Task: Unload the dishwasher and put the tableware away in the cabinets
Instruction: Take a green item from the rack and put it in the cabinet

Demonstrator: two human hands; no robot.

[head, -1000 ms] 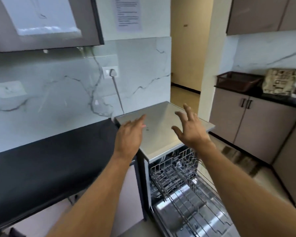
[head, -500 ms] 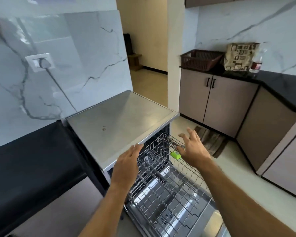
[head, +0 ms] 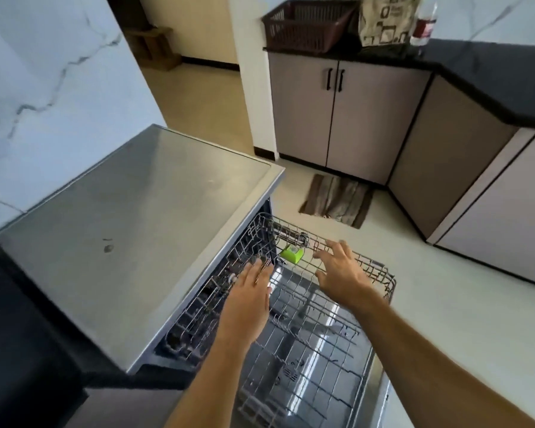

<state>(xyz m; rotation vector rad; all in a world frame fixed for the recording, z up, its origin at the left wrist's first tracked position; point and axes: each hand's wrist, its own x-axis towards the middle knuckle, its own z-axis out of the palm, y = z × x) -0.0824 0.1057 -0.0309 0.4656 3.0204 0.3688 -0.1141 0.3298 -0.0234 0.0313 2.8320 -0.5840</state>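
Here, both hands reach over the pulled-out upper rack of the open dishwasher.

The dishwasher (head: 142,230), a steel box with a flat brushed top, fills the left and centre of the frame; its door (head: 306,375) lies dropped open at lower centre. Pale bare floor (head: 445,304) spreads to the right, bounded by beige cabinets (head: 346,115) under a black counter. The wire rack (head: 337,307) juts out past the steel edge. A striped mat (head: 337,202) lies beyond. The left hand (head: 250,291) and right hand (head: 340,270) hover with fingers spread, holding nothing, near a green clip (head: 292,253). Whether tableware sits inside cannot be told.
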